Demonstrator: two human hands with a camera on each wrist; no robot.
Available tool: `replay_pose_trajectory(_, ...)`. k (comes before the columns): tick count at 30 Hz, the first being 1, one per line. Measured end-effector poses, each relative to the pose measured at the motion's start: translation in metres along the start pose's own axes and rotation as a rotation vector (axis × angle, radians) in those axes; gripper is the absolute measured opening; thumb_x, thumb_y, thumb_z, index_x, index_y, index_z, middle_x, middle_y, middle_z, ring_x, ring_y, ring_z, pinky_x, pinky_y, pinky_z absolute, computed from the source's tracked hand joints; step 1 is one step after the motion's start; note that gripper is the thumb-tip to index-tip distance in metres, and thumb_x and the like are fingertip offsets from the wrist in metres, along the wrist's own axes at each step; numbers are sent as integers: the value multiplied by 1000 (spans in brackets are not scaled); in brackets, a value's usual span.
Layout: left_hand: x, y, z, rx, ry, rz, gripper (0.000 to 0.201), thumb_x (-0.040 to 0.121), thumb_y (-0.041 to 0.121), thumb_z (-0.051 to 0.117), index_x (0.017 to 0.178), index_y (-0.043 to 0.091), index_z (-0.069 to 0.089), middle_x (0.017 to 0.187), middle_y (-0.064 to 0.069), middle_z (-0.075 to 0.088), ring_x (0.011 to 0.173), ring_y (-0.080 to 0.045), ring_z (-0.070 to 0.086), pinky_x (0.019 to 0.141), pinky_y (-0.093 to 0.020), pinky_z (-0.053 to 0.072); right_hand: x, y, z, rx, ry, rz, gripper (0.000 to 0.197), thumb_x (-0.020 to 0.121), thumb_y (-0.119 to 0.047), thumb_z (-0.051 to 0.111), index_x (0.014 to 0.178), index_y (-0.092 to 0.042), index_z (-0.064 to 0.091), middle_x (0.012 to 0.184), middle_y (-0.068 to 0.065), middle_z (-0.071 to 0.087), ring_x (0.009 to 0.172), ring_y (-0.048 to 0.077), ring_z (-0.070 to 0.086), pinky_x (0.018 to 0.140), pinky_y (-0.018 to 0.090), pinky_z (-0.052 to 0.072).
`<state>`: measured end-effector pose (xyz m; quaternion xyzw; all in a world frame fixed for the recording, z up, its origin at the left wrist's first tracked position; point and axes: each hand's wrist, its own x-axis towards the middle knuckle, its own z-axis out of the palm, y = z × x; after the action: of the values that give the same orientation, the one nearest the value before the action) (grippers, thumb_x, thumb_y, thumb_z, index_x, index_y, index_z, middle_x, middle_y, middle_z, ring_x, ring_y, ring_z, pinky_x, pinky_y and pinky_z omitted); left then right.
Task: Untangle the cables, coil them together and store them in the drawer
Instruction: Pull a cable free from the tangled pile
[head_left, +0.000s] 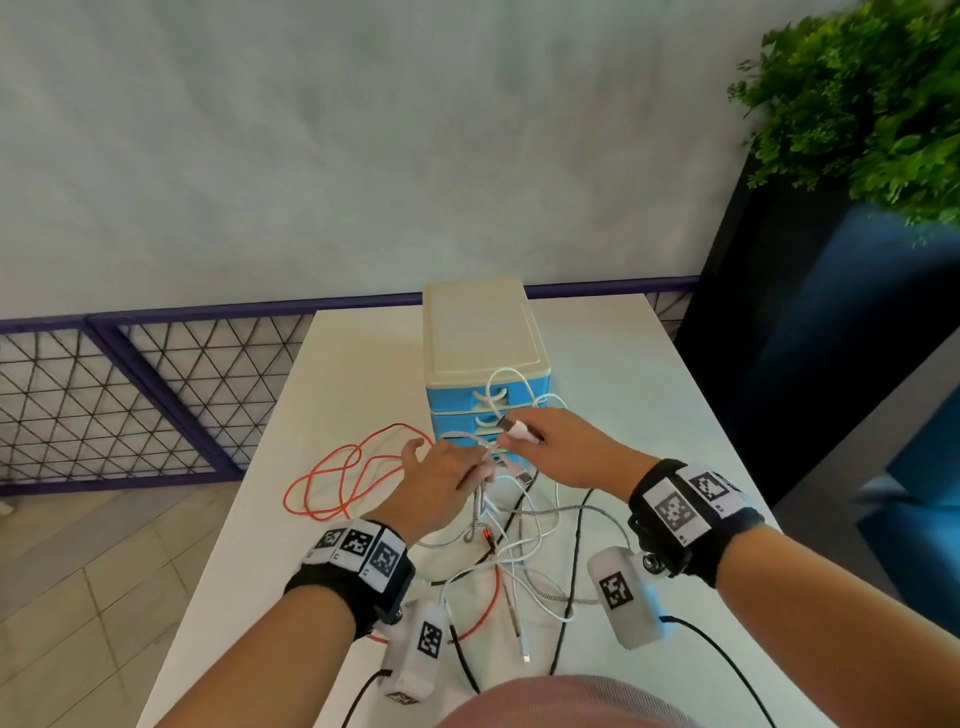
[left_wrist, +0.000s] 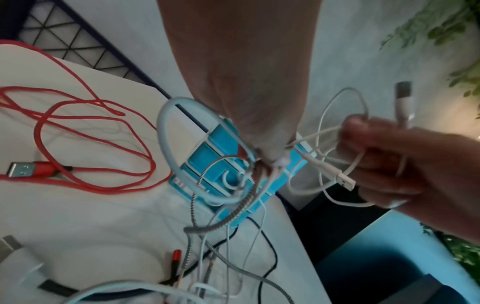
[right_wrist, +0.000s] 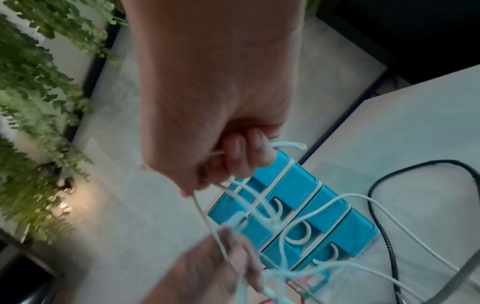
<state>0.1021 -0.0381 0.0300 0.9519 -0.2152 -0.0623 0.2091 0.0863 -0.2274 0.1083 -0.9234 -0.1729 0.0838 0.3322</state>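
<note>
A tangle of white, braided grey and black cables (head_left: 514, 545) lies on the white table (head_left: 623, 395) in front of the drawer unit (head_left: 483, 338), whose blue drawers are closed. A red cable (head_left: 332, 478) lies in loose loops to the left. My left hand (head_left: 480, 467) pinches a bunch of white and braided strands (left_wrist: 265, 162) lifted above the table. My right hand (head_left: 511, 434) grips a white cable (left_wrist: 337, 127) near its USB plug (head_left: 519, 430), just right of the left hand. In the right wrist view its fingers (right_wrist: 233, 156) curl round the white strands.
The table's left edge (head_left: 249, 467) drops to a tiled floor with a purple mesh railing (head_left: 156, 384). A dark planter with green foliage (head_left: 857, 104) stands at the right. A black cable (right_wrist: 389, 179) loops on the table right of the drawer unit.
</note>
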Motion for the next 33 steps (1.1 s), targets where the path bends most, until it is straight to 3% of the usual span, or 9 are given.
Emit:
replay_pose_trajectory(6, -28, -51, 24, 61, -177, -117, 23, 94, 32, 46, 73, 39, 52, 80, 27, 57, 94, 7, 45, 107, -48, 8, -3, -6, -63, 122, 394, 42, 28, 94, -26, 55, 67, -22, 53, 58, -6, 43, 49, 5, 35, 49, 19, 29)
replay_pose_trajectory(9, -26, -52, 18, -77, -84, -110, 23, 92, 33, 54, 72, 46, 56, 80, 35, 61, 85, 8, 54, 97, -35, 32, 1, -1, -67, -30, 295, 81, 24, 93, -29, 55, 82, -9, 60, 59, -3, 43, 51, 9, 35, 51, 24, 29)
replay_pose_trajectory(12, -16, -34, 0, -98, -10, -82, 15, 92, 33, 53, 81, 32, 64, 81, 14, 68, 80, -6, 61, 80, -35, 51, 5, 3, -44, -53, 160, 72, 24, 93, -29, 55, 88, -8, 63, 66, 1, 56, 53, 10, 44, 54, 25, 39)
replay_pose_trajectory(18, -7, 23, -33, -696, -1, -13, 36, 101, 38, 30, 115, 22, 59, 94, 12, 66, 91, 2, 62, 85, -14, 43, 11, -1, 1, 34, 87, 54, 29, 95, -35, 55, 89, -7, 60, 62, -5, 42, 54, 9, 38, 50, 18, 28)
replay_pose_trajectory(21, -4, 24, -30, -909, 12, -80, 36, 102, 32, 32, 89, 15, 61, 57, 5, 46, 50, -9, 46, 58, -27, 42, 10, -5, -2, 226, 93, 53, 15, 96, -33, 56, 93, -18, 56, 65, -9, 48, 47, 0, 44, 47, 13, 32)
replay_pose_trajectory(25, -11, -19, -36, -623, 0, -156, 33, 101, 22, 38, 78, 17, 62, 51, 10, 49, 41, -5, 39, 45, -23, 32, 6, 5, -22, 482, 123, 174, 35, 101, -27, 46, 135, -24, 45, 66, -3, 60, 40, 9, 36, 37, 20, 29)
replay_pose_trajectory(27, -21, -43, -40, -275, -222, -202, 28, 97, 16, 39, 88, 11, 65, 70, 10, 63, 53, 1, 52, 53, -17, 38, 5, 13, -28, 437, 91, 228, 38, 103, -23, 40, 140, -18, 44, 68, 0, 65, 35, 8, 35, 37, 21, 28)
replay_pose_trajectory(29, -28, -52, -39, -25, -280, -247, 28, 95, 22, 44, 116, 16, 62, 115, 3, 63, 99, -7, 59, 81, -18, 43, 3, 14, -29, 358, -25, 226, 36, 104, -25, 37, 137, -14, 48, 70, 1, 68, 32, 8, 36, 37, 19, 29)
replay_pose_trajectory(33, -23, -2, -38, -388, -126, -111, 82, 86, 34, 66, 150, 29, 14, 143, 17, 27, 130, -3, 31, 105, -21, 26, 0, -5, -17, 332, -303, 144, 28, 103, -34, 37, 118, -22, 57, 70, 5, 68, 36, 13, 39, 40, 22, 30)
